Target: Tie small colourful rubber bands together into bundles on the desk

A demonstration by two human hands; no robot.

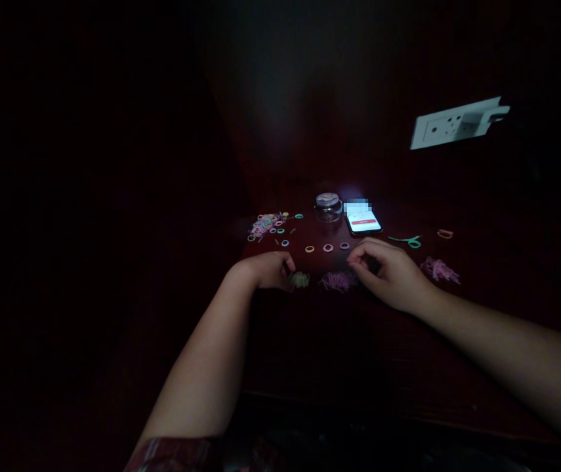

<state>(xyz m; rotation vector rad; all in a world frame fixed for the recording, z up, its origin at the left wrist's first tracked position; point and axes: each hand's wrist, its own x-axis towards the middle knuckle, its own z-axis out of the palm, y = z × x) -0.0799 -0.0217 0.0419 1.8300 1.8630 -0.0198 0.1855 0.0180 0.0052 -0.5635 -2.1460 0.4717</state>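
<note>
My left hand point(271, 270) rests on the dark table with its fingers bent and apart, beside a small pile of yellow-green rubber bands point(300, 280). The fingertips reach the left edge of that pile. On the right, my right hand point(389, 272) has thumb and forefinger pinched together; whatever they hold, if anything, is too small to make out. It is near a pile of purple rubber bands point(338, 281). Behind the piles lie a yellow hair tie point(310, 249), a pink hair tie point(328, 248) and a purple hair tie point(344, 246) in a row.
A heap of mixed hair ties point(266, 224) lies at the back left. A lidded clear jar point(328, 208) stands by a lit phone point(363, 217). Rightward are green scissors point(411, 241), a pinkish band point(445, 233) and pink rubber bands point(440, 269). A socket panel point(450, 124) holds a plug.
</note>
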